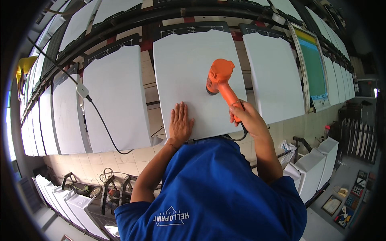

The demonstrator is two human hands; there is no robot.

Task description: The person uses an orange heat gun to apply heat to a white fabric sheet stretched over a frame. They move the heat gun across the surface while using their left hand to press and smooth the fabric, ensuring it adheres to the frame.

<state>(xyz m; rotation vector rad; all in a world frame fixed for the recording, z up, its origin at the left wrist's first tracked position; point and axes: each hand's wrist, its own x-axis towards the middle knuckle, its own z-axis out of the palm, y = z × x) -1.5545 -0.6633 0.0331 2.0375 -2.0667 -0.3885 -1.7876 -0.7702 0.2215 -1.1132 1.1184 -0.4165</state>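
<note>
A white panel (189,68) lies on a dark board right in front of me. My left hand (180,123) rests flat on its lower part, fingers together and pointing away. My right hand (245,116) grips the handle of an orange heat gun (220,80). The gun's nozzle points down at the middle right of the panel, close to its surface. Its black cord (240,136) curls under my right wrist. My blue shirt hides the panel's near edge.
More white panels (114,96) sit on boards to the left and right (273,76) in a long curved row. A black cable with a white plug block (82,90) crosses the left panel. A framed screen with coloured mesh (313,64) stands further right. Tiled floor and racks lie below.
</note>
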